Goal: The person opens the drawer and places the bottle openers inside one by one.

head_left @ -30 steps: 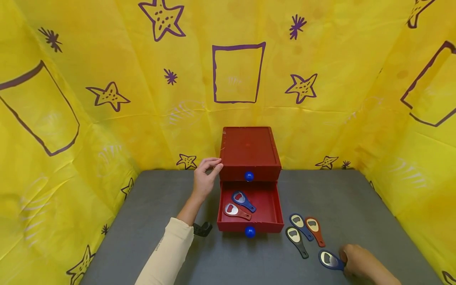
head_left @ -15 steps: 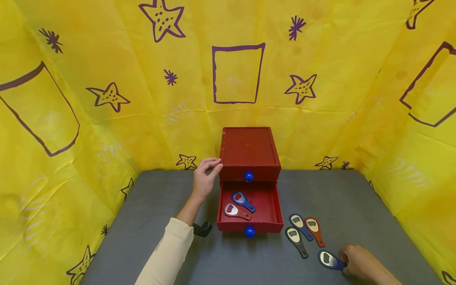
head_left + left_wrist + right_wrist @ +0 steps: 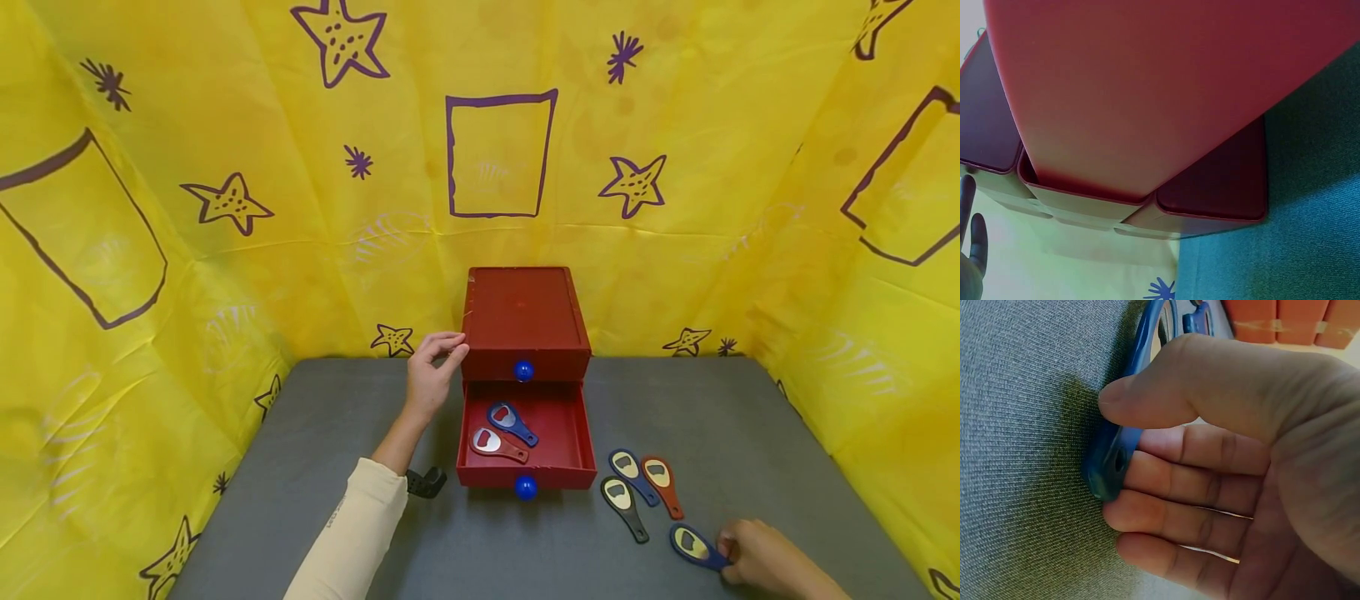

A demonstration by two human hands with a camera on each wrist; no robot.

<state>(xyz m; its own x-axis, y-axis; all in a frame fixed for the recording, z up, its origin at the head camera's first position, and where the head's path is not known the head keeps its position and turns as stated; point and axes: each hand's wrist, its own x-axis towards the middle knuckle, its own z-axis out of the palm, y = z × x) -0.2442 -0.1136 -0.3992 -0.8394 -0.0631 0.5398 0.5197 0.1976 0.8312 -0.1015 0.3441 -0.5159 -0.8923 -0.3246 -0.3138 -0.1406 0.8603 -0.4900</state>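
Observation:
My right hand (image 3: 765, 552) pinches the handle end of a blue bottle opener (image 3: 691, 543) between thumb and fingers, low over the grey tabletop. In the right wrist view the thumb lies across the blue handle (image 3: 1107, 465). My left hand (image 3: 431, 373) touches the left front edge of a red two-drawer box (image 3: 522, 312) with extended fingertips. Its lower drawer (image 3: 566, 421) is pulled out. A blue bottle opener (image 3: 510, 422) and a red bottle opener (image 3: 495, 444) lie inside it.
Right of the drawer lie a black bottle opener (image 3: 622, 504), another blue bottle opener (image 3: 632, 475) and a red-orange bottle opener (image 3: 662, 483). A black curved object (image 3: 427, 482) sits beside my left forearm. Yellow patterned cloth (image 3: 697, 275) walls the table (image 3: 337, 417) at back and sides.
The bottle opener in my right hand has tilted slightly, and the fingers have shifted a little on its handle. My left hand and the drawer box have stayed put.

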